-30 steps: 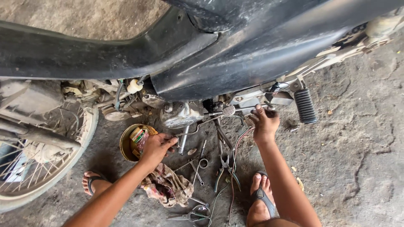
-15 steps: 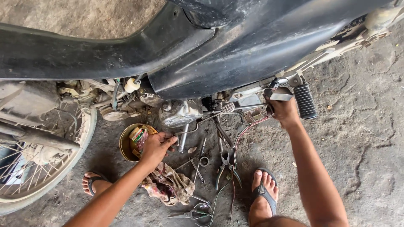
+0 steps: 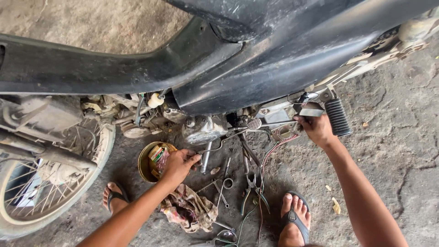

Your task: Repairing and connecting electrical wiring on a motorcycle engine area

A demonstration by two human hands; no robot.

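I look down over a black motorcycle body (image 3: pixel 238 59). My left hand (image 3: pixel 177 165) reaches low toward the engine (image 3: pixel 201 130), its fingers curled around a thin bent metal lever (image 3: pixel 218 145) beside a small upright metal rod (image 3: pixel 206 158). My right hand (image 3: pixel 316 128) is up at the frame, gripping a flat metal bracket (image 3: pixel 307 111) next to the black ribbed footpeg (image 3: pixel 337 117). A round engine cover part (image 3: pixel 285 132) with red wires sits just left of that hand.
A spoked wheel (image 3: pixel 50 183) stands at left. On the concrete floor lie a round tin of small parts (image 3: pixel 153 160), a dirty rag (image 3: pixel 190 210), wrenches (image 3: pixel 224 185) and pliers (image 3: pixel 250 188). My sandalled feet (image 3: pixel 295 219) are beside the tools.
My right hand has moved up and to the right, from near the engine to the bracket by the footpeg. My left hand has stayed at the lever.
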